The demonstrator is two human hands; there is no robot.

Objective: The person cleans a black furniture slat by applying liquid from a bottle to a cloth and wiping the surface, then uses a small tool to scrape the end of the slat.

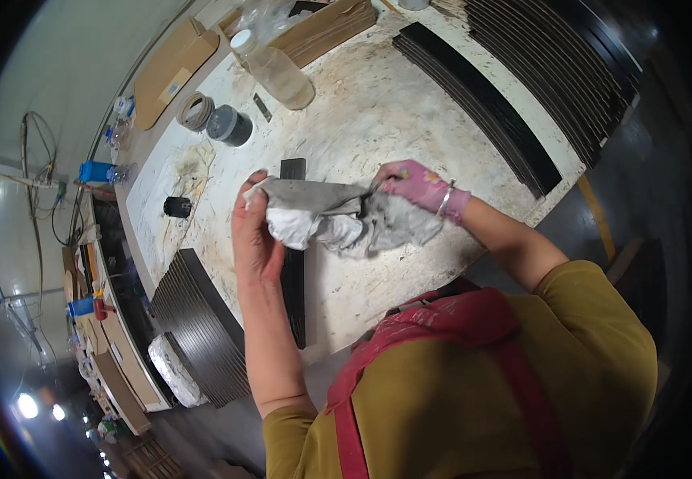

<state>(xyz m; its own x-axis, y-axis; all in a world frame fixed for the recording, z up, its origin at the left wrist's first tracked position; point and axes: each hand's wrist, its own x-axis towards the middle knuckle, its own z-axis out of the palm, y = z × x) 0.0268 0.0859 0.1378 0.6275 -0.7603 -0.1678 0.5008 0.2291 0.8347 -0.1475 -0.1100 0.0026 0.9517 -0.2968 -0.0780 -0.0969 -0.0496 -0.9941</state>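
Cloth (338, 217): grey and white, with darker smudges. Strip (293, 291) beneath it: black. Glove (419, 184): pink, patterned with yellowish flowers. Table (354, 108): white, mottled with brown stains. Apron (442, 323): red, over a mustard shirt (442, 399). Far-left bottle (284, 76): cloudy, with a white cap (242, 41). Stacked strips (549, 68), far right: dark, closely lined.

Worn items: mustard shirt (434, 391), red apron (470, 319).
Shirt: short sleeves (601, 311). Apron: red straps (533, 403), pale print (430, 317). Right hand (418, 184): pink glove (411, 190), flower print (428, 177); silver-coloured bracelet (446, 197) at wrist.
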